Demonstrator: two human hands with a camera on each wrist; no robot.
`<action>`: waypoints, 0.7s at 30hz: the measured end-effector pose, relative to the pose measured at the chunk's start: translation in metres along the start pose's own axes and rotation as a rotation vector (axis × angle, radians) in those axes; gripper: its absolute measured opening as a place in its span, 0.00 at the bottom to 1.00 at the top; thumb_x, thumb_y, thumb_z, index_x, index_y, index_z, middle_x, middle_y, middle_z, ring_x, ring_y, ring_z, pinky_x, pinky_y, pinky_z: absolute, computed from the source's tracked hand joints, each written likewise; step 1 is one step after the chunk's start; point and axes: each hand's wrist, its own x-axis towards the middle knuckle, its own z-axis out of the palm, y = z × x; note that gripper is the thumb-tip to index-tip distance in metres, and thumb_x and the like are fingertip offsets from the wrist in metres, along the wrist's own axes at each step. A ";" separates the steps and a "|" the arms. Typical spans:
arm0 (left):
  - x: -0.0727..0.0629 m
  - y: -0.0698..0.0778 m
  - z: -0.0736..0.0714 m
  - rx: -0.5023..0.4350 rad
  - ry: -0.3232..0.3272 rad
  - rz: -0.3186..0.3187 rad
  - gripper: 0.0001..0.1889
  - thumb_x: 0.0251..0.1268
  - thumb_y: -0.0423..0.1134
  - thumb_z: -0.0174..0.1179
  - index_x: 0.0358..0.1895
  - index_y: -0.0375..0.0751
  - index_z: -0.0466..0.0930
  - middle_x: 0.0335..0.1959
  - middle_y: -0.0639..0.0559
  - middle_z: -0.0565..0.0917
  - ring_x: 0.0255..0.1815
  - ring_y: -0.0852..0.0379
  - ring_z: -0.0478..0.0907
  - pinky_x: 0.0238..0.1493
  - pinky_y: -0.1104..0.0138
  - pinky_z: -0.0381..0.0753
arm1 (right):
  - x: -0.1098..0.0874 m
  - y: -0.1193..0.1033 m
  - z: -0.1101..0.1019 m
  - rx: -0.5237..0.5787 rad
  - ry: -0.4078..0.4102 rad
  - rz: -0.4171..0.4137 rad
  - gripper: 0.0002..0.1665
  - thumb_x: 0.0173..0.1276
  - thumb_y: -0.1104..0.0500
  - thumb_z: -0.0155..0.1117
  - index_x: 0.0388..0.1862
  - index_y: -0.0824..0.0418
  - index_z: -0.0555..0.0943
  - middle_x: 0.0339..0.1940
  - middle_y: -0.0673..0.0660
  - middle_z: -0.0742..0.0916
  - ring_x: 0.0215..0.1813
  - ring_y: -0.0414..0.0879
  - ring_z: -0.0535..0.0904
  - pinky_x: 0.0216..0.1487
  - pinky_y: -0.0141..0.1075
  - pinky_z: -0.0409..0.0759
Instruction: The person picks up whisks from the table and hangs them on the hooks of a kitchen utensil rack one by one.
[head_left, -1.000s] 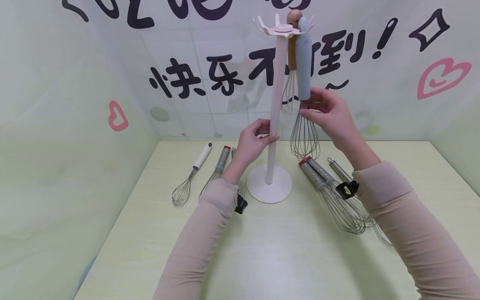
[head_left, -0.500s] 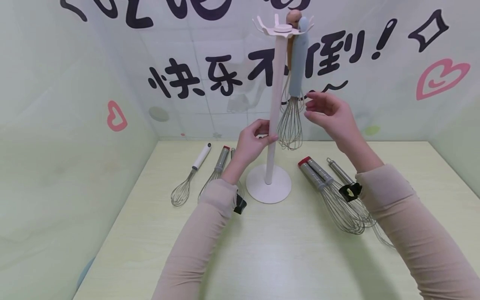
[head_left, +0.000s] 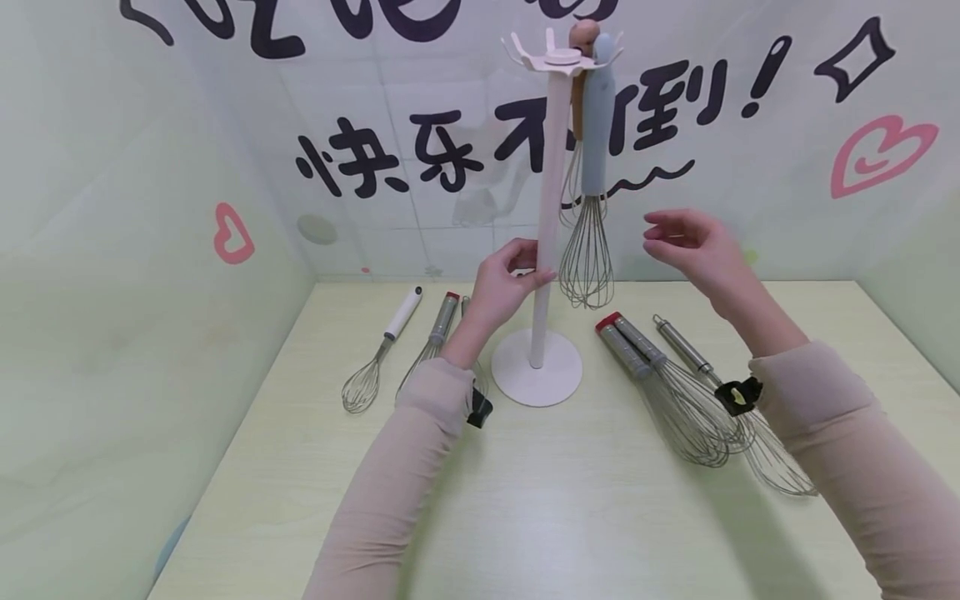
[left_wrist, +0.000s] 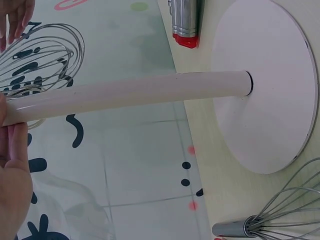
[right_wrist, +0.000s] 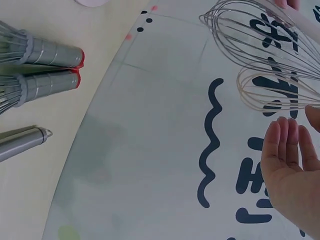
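Observation:
A white stand (head_left: 551,175) with a round base and a ring of hooks on top rises from the table. My left hand (head_left: 504,287) grips its pole about midway up, thumb in front. From a hook at the right hangs a whisk with a light blue handle (head_left: 597,129); its wire loops (right_wrist: 250,40) show large in the right wrist view. Behind it hangs a second whisk with a brown wooden handle (head_left: 577,108), partly hidden. My right hand (head_left: 697,246) is in the air right of the blue-handled whisk, apart from it, fingers loosely bent and holding nothing.
Two grey-handled whisks with red ends (head_left: 637,350) and a metal-handled whisk (head_left: 682,342) lie right of the stand. To the left lie a white-handled whisk (head_left: 402,312), a grey-handled whisk (head_left: 446,317) and another partly under my left arm. A printed cloth stands behind.
My right hand has let go of the blue-handled whisk and moved away to the right and slightly down. The whisk has swung left and now hangs near the pole. My left hand stays put.

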 end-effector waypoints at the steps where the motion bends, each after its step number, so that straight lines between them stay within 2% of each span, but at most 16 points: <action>1: 0.000 0.000 0.000 -0.002 0.002 0.001 0.20 0.59 0.34 0.66 0.54 0.36 0.77 0.50 0.39 0.84 0.53 0.48 0.81 0.53 0.65 0.84 | -0.001 0.003 -0.002 -0.013 -0.008 0.012 0.28 0.70 0.52 0.60 0.66 0.60 0.70 0.40 0.31 0.79 0.45 0.26 0.76 0.47 0.16 0.72; 6: 0.001 -0.002 0.000 0.000 0.004 0.008 0.20 0.59 0.33 0.66 0.54 0.35 0.76 0.50 0.39 0.84 0.53 0.47 0.81 0.53 0.65 0.84 | -0.008 0.018 -0.013 -0.071 -0.041 0.055 0.31 0.70 0.49 0.59 0.67 0.62 0.68 0.39 0.29 0.79 0.44 0.23 0.75 0.45 0.14 0.72; 12: 0.002 -0.001 -0.001 0.004 0.002 0.008 0.20 0.59 0.34 0.66 0.55 0.35 0.76 0.50 0.39 0.83 0.54 0.48 0.81 0.53 0.66 0.84 | -0.017 0.039 -0.024 -0.111 -0.053 0.072 0.28 0.70 0.51 0.58 0.65 0.63 0.70 0.35 0.25 0.78 0.41 0.21 0.75 0.43 0.13 0.73; 15: 0.002 -0.002 -0.001 0.000 0.000 0.005 0.20 0.59 0.34 0.65 0.55 0.35 0.76 0.50 0.39 0.83 0.54 0.48 0.81 0.53 0.66 0.84 | -0.021 0.050 -0.029 -0.127 -0.061 0.076 0.26 0.70 0.51 0.58 0.63 0.59 0.72 0.35 0.25 0.78 0.40 0.21 0.74 0.42 0.13 0.71; 21: 0.002 -0.002 0.000 0.000 -0.002 0.002 0.20 0.59 0.34 0.66 0.55 0.35 0.77 0.50 0.39 0.83 0.53 0.47 0.81 0.52 0.67 0.84 | -0.033 0.073 -0.036 -0.144 -0.074 0.097 0.14 0.71 0.51 0.58 0.53 0.45 0.73 0.34 0.25 0.77 0.39 0.18 0.74 0.40 0.13 0.70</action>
